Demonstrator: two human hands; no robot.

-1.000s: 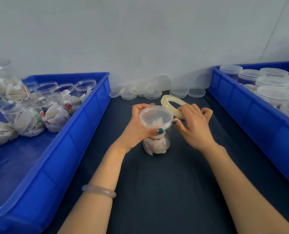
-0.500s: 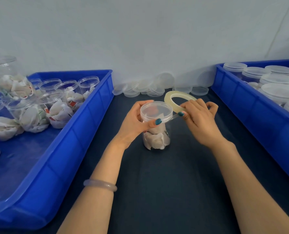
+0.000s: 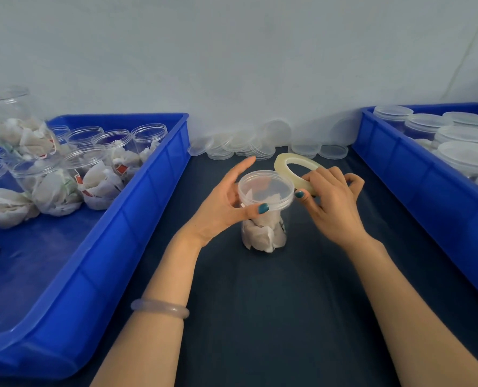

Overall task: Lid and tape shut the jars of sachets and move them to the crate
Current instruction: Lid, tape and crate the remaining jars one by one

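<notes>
Hands | left hand grips 1 jar | right hand pinches 1 tape roll | 2 crates

A lidded jar is stood at the middle of the bench, clasped from its left by the left grip, with a tape roll held in the right grip just behind and right of it. Open jars are kept in the left crate along the left edge, closed jars in the right crate along the right edge, and loose lids are piled at the back edge between them.
</notes>
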